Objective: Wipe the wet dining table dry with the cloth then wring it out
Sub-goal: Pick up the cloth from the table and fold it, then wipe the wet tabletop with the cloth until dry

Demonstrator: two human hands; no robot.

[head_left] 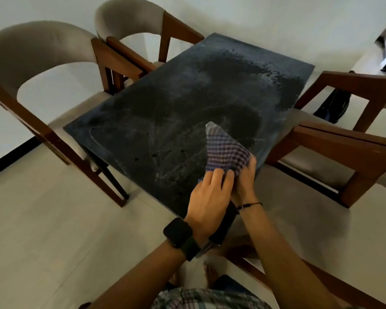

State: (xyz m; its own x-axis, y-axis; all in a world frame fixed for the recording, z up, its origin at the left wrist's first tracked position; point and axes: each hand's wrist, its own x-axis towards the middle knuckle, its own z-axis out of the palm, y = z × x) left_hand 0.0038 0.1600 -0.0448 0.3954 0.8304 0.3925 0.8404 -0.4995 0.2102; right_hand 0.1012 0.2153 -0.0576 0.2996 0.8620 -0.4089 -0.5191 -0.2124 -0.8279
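Both hands meet at the lower middle of the frame: the left hand and right hand each grip the checked cloth. The cloth lies over the near right corner of the dark wet bench.

Both hands grip the checked cloth on the wet table

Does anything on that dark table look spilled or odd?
Yes. The dining table shows dark wet patches, speckled droplets toward its far right corner, and pale smear arcs nearer the checked cloth.
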